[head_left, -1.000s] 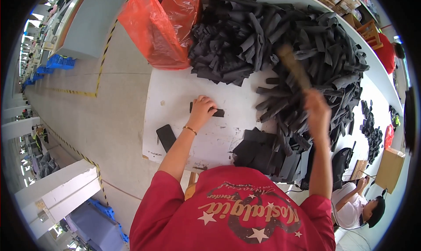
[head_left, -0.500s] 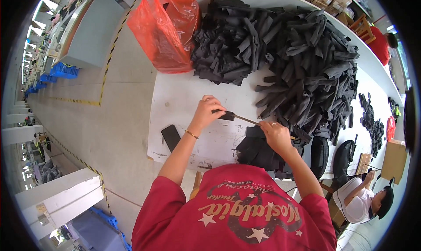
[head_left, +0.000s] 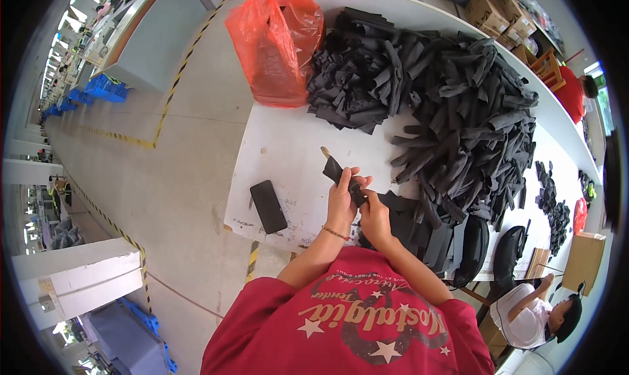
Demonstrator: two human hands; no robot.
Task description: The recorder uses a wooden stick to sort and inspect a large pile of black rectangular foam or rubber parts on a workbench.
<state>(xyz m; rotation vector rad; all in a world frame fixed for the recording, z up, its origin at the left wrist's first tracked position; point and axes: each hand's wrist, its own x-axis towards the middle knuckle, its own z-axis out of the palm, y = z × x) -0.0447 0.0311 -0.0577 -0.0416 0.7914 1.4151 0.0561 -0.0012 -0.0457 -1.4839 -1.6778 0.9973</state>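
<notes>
Head view shows both our hands together above the near part of the white table (head_left: 298,136), working one black cloth piece (head_left: 333,169). It slants between them, one end pointing away from us and to the left, and the pale tip of a stick (head_left: 325,152) sticks out past that far end. Our left hand (head_left: 341,198) is wrapped around the middle of the cloth with its fingers curled over. Our right hand (head_left: 376,217) is closed at the near end, just beside the left; whether it grips cloth, stick or both, we cannot tell.

To do this well, we would hold the left grip snug but not crushing, so the cloth can slide without bunching. The right hand's pull should probably run straight along the stick, since a sideways tug could twist the cloth or snag it on the tip. Small, even strokes seem safer than one hard jerk. The phone (head_left: 268,206) lies to our left and the heap of black pieces (head_left: 472,119) to our right, both clear of our hands.
</notes>
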